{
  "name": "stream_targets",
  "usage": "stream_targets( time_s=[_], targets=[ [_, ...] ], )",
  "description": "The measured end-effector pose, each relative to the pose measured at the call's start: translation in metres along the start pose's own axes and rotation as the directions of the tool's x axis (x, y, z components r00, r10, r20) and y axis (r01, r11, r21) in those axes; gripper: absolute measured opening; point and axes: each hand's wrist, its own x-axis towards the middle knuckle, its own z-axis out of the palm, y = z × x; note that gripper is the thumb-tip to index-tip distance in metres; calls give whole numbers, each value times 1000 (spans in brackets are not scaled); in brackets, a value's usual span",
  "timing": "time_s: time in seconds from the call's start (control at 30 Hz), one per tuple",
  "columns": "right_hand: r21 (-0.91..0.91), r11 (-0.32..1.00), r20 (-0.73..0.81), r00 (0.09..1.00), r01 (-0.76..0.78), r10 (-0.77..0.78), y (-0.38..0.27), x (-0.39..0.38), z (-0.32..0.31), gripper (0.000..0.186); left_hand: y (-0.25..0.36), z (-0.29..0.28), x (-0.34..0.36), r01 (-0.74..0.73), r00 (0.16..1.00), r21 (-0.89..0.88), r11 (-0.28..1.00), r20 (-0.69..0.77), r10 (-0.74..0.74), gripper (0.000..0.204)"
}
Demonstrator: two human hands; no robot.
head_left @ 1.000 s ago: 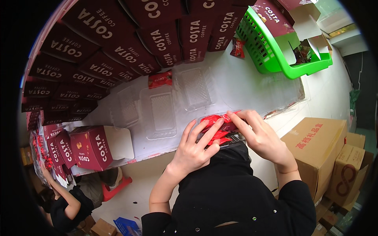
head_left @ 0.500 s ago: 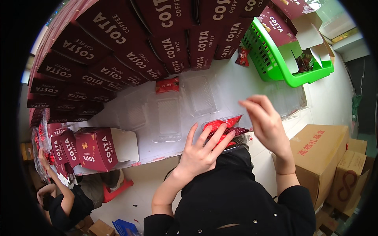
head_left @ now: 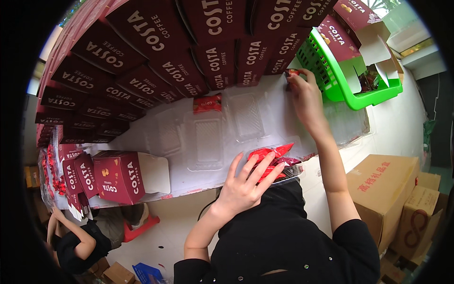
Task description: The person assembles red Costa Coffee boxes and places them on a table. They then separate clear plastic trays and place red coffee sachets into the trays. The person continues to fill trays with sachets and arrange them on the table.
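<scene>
My left hand point(head_left: 242, 185) lies with fingers stretched and spread over several red and dark red packets point(head_left: 283, 149) at the table's near edge. A clear plastic rim shows under them; the thumb is hidden. Farther off, my right hand point(head_left: 308, 103) reaches up beside the green basket, its fingertips closed on a small red packet point(head_left: 292, 72) next to the stacked boxes. Clear plastic trays point(head_left: 204, 164) stand in the middle of the table. Another red packet point(head_left: 208, 105) lies at the far end of one tray.
A tall wall of maroon boxes point(head_left: 142, 33) lines the far side. The green basket point(head_left: 352, 97) holds open cartons at right. An open maroon box point(head_left: 120, 177) sits at left, near a co-worker's arms point(head_left: 71, 220). Cardboard cartons point(head_left: 383, 189) stand on the floor at right.
My right hand has moved away from the near packets, out to the small red packet by the basket, and closed on it. My left hand stays on the near packets.
</scene>
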Motion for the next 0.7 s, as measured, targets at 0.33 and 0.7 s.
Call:
stream_targets(
  time_s=[0.33, 0.7],
  targets=[
    [478, 864, 7, 982, 161, -187, -29, -64, -92, 45, -1, 2, 0, -14, 1000, 9, 1000, -27, 15, 51],
    [370, 876, 310, 848, 310, -431, -51, -106, -133, 49, 0, 3, 2, -7, 999, 2, 1000, -50, 7, 47]
  ],
)
